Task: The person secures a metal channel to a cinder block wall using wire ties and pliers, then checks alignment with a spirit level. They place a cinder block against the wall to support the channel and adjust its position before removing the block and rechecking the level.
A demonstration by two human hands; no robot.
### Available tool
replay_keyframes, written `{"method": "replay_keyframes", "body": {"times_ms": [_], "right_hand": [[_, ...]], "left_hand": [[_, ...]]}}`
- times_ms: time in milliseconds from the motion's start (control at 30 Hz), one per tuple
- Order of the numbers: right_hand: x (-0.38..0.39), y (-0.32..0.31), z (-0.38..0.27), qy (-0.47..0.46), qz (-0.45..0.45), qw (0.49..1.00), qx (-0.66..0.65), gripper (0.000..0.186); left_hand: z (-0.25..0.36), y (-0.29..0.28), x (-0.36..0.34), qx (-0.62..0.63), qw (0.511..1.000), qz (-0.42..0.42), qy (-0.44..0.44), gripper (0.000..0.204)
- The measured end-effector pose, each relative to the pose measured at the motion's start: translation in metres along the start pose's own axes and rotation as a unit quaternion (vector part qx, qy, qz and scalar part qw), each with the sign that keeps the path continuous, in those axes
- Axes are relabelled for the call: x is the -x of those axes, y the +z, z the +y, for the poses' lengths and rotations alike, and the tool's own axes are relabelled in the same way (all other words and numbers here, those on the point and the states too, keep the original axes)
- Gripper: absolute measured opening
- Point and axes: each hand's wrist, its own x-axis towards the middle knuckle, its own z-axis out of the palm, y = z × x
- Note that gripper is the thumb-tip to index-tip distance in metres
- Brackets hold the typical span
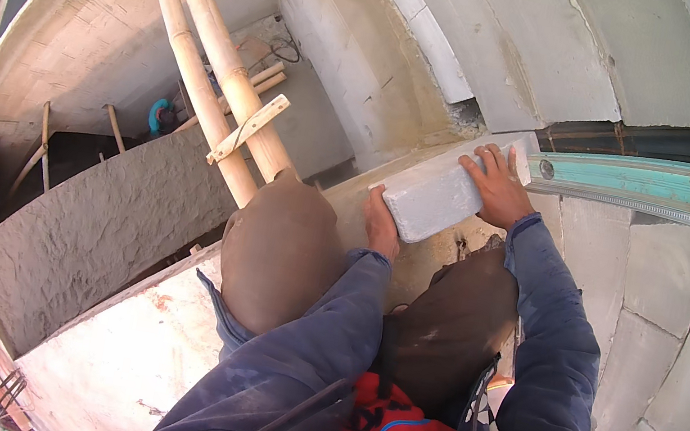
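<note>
A light grey, brick-shaped masonry block lies on a concrete ledge between my two hands, just beyond my knees. My left hand is pressed against the block's left end, the fingers partly hidden by it. At the other end, my right hand grips the block, its fingers bent over the far edge and the palm against the near side. Close to the right fingertips ends a long teal metal bar, which runs off to the right along the wall.
Two bamboo poles, joined by a short wooden cleat, slope down beside my left knee. To the left is a drop past a rough grey mortar surface toward a lower room. Large grey block walls rise ahead and on the right.
</note>
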Motion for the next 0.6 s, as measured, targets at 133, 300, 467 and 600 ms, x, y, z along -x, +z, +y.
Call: {"method": "replay_keyframes", "body": {"times_ms": [133, 300, 467, 600], "right_hand": [[-0.001, -0.005, -0.002, -0.007, 0.001, 1.000, -0.001, 0.096], [-0.002, -0.006, -0.004, -0.010, 0.009, 1.000, -0.004, 0.095], [0.003, 0.000, 0.001, 0.004, 0.000, 1.000, -0.003, 0.094], [0.002, 0.006, 0.004, 0.003, 0.013, 1.000, 0.002, 0.092]], "left_hand": [[-0.017, -0.006, -0.020, 0.058, 0.998, -0.027, -0.004, 0.058], [-0.022, -0.013, -0.028, 0.064, 0.997, -0.045, -0.016, 0.057], [-0.012, 0.000, -0.007, 0.065, 0.996, -0.051, -0.029, 0.054], [0.000, -0.001, 0.002, 0.066, 0.993, -0.090, -0.032, 0.052]]}}
